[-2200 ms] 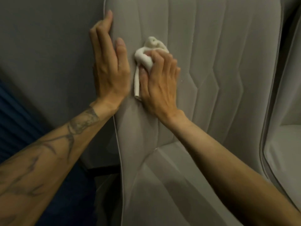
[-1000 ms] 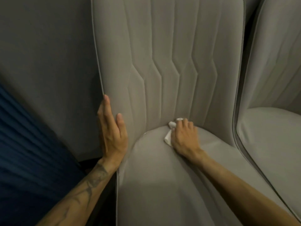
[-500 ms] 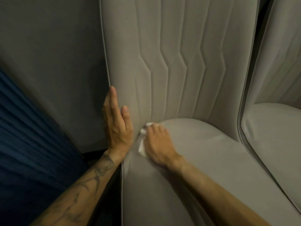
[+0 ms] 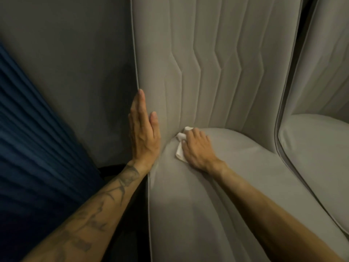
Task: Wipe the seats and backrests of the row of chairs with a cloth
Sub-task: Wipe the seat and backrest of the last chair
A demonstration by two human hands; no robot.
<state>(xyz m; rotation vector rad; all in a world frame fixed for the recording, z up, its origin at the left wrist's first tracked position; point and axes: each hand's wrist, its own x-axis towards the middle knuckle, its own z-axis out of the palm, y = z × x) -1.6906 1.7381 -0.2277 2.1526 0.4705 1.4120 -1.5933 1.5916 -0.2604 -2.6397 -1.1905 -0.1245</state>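
Observation:
A grey upholstered chair fills the view, with a stitched backrest and a rounded seat. My right hand holds a small white cloth and presses it onto the back left corner of the seat, where seat meets backrest. My left hand lies flat, fingers straight, against the left edge of the backrest. Most of the cloth is hidden under my right hand.
A second grey chair stands close on the right, a narrow dark gap between the two. A grey wall is behind on the left, and dark blue pleated fabric hangs at the lower left.
My right hand came down the backrest with the cloth, then slid left along the seat's back edge to the left corner. My left hand dropped lower on the backrest's edge.

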